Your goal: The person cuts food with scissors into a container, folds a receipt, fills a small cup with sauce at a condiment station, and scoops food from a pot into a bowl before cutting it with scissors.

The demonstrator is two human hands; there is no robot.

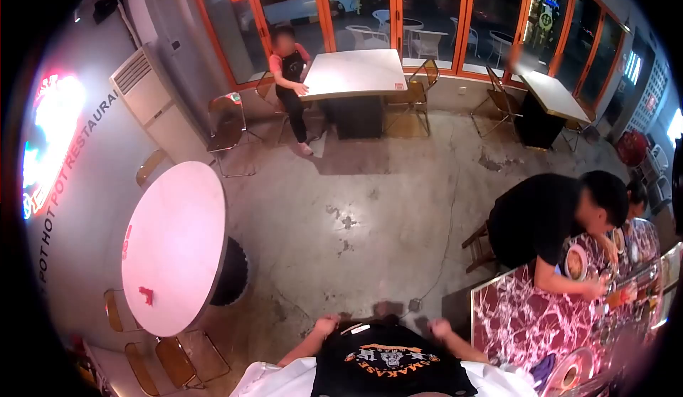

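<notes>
My left hand (326, 325) is curled closed by the far left edge of the black apron (392, 368) on my chest. On the other side, my right hand (440, 328) is also closed, a little apart from the apron's right edge. Whether either hand holds anything is too small to see. The apron carries an orange and white print, and a small white strip (361, 329) shows near its far edge. White sleeves (276, 378) cover my upper arms.
A round white table (178, 233) stands left with folding chairs (176, 363). A person in black (541, 215) leans over a marbled table (501, 311) with bowls, at right. Another person (290, 66) is by a white table (356, 70) ahead. A cable (447, 255) crosses the floor.
</notes>
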